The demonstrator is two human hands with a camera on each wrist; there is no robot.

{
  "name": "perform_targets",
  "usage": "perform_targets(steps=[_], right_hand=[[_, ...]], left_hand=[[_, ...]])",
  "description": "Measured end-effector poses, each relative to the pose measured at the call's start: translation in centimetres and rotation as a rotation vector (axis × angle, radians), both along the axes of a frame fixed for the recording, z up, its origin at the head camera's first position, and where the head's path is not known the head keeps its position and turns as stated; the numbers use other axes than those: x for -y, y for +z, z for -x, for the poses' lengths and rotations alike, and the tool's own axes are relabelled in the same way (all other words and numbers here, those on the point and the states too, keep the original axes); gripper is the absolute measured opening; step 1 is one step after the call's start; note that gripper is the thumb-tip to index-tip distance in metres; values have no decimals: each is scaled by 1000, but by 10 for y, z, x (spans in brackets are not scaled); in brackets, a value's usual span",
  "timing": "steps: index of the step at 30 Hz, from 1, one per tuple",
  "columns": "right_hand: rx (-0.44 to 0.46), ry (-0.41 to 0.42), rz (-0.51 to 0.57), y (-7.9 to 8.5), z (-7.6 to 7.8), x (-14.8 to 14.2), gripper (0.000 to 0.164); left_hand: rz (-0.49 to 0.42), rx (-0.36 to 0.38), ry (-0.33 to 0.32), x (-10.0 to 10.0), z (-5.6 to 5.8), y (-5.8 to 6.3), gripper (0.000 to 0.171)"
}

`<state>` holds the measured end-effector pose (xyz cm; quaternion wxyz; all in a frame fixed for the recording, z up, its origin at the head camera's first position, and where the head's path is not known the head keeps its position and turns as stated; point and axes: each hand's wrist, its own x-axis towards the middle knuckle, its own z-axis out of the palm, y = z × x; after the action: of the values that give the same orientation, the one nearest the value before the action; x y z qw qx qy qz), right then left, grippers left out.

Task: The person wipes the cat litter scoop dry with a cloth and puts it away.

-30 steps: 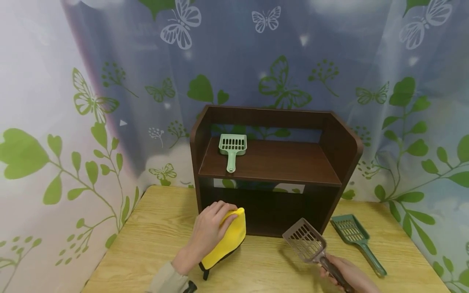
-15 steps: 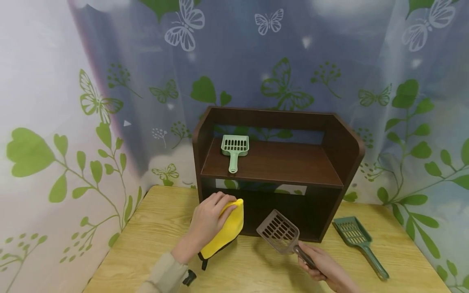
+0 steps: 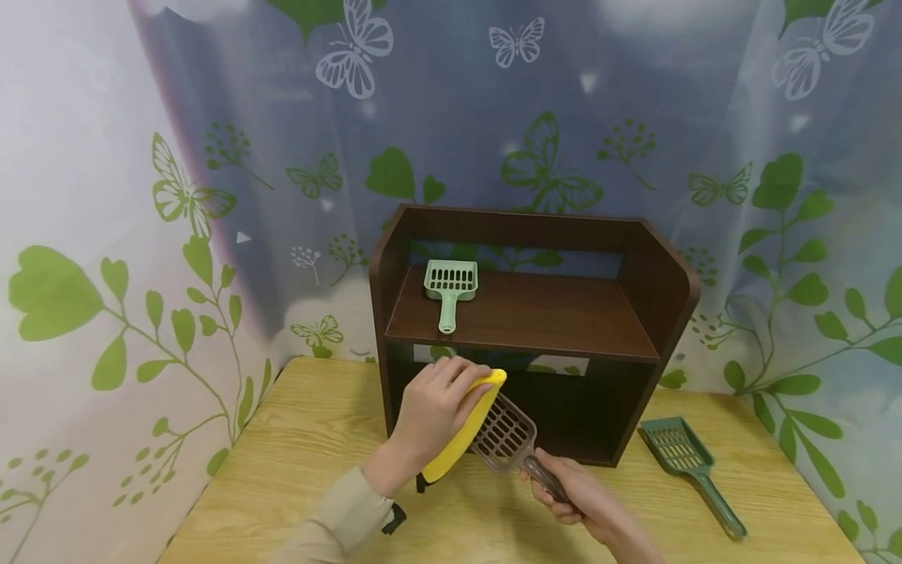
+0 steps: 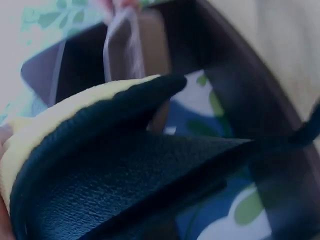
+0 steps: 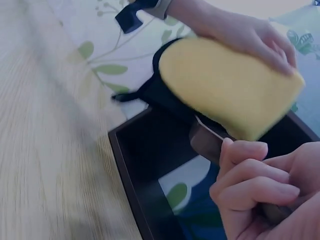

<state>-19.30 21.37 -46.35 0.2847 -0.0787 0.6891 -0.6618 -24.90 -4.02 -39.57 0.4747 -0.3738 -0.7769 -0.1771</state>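
Wood-grain desk [image 3: 296, 439]; on it, dk brown shelf [image 3: 543, 313] w/ curved sides. L hand [image 3: 433, 407] pinches fuzzy yellow pouch [image 5: 225, 85], pebbly dk side, before shelf. R hand [image 3: 574, 493]: fingers gripping brown scoop [image 3: 506, 431], slotted head partly behind pouch. Green scoop [image 3: 694, 470] on desk; mint scoop [image 3: 449, 293], top tier.

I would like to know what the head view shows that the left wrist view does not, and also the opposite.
Only head view: the pale green scoop on the shelf, and the dark green scoop on the table.

Only left wrist view: the dark, textured side of the yellow pouch.

Both: the yellow pouch, the brown scoop, the shelf, and at least part of the left hand and the right hand.
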Motion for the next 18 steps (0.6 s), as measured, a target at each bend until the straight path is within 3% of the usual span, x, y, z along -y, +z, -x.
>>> perform_targets(steps=[5, 10, 18], right_hand=[[-19, -23, 8, 4, 0, 12, 49], [-46, -44, 30, 7, -1, 14, 49], [-50, -80, -3, 13, -4, 17, 47]], left_hand=[[61, 94, -27, -18, -5, -21, 21], [169, 176, 4, -24, -6, -38, 21], [287, 81, 59, -28, -5, -52, 16]])
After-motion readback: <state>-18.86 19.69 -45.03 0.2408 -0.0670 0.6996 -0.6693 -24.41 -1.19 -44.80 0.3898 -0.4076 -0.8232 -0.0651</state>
